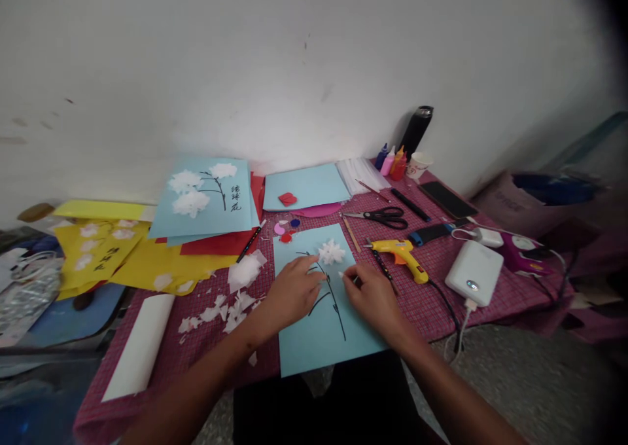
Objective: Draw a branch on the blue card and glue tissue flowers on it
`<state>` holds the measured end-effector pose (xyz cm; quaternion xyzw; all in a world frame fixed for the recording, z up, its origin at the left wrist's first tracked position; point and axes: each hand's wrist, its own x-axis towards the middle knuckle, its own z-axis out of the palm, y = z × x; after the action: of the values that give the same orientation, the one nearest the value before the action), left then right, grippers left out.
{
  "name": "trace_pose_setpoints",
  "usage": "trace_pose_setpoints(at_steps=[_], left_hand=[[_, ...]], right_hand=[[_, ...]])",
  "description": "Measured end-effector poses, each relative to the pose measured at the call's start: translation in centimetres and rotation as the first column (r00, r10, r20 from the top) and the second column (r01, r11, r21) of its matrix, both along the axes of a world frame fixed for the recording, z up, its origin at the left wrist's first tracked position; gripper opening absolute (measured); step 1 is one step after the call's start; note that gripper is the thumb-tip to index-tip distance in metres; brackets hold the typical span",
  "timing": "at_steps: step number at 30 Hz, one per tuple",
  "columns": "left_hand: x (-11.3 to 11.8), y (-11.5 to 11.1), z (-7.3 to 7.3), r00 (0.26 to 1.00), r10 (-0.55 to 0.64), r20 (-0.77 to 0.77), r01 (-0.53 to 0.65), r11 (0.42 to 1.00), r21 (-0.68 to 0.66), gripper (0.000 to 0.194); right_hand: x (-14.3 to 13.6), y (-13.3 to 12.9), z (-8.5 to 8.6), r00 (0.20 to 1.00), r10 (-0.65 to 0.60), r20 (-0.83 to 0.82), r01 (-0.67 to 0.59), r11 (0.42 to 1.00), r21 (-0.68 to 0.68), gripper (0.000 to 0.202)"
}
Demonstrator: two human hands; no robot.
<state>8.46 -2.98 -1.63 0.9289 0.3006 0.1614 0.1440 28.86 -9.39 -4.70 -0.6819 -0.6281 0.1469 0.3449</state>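
A light blue sheet of paper [304,347] lies in front of me, with a dark branch [338,307] drawn on it and one white paper flower [331,252] near its top. My left hand [294,289] rests over the sheet's left side, fingers stretched apart beside the branch and holding nothing I can see. On the right side, my right hand [370,294] is closed in a pinch, with a small white scrap of paper [341,274] showing at the fingertips. To the left lie torn white paper scraps [235,311] and a stack of white squares [245,270].
Right of the sheet lie a yellow glue gun [400,252], black scissors [380,216], a white power bank [475,271] and a phone [449,199]. A finished flower picture [206,196] sits at back left. Behind stand paint bottles [392,162] and a black flask [416,131].
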Motion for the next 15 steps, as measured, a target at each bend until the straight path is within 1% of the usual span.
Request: trace_pose_setpoints(at_steps=[2,6,9,15], left_hand=[[1.1,0.7,-0.2,0.994,-0.03,-0.104,0.039,0.996,0.085,0.018],[2.2,1.3,-0.7,0.98,-0.048,-0.192,0.077,0.986,0.147,0.023],[2.3,1.5,-1.1,0.976,-0.049,-0.211,0.086,0.981,0.173,0.028],[2.0,1.9,-1.8,0.979,-0.032,-0.2,0.072,0.978,0.194,0.035]], right_hand=[[0.1,0.9,-0.2,0.992,-0.012,0.126,0.015,1.0,-0.023,0.013],[-0.6,2.1,-0.7,0.962,-0.027,0.271,0.049,0.996,-0.076,0.013],[-1.0,2.5,-0.9,0.946,-0.042,0.322,0.076,0.993,-0.094,0.014],[-1.1,2.9,-0.8,0.937,-0.06,0.343,0.101,0.99,-0.103,0.015]])
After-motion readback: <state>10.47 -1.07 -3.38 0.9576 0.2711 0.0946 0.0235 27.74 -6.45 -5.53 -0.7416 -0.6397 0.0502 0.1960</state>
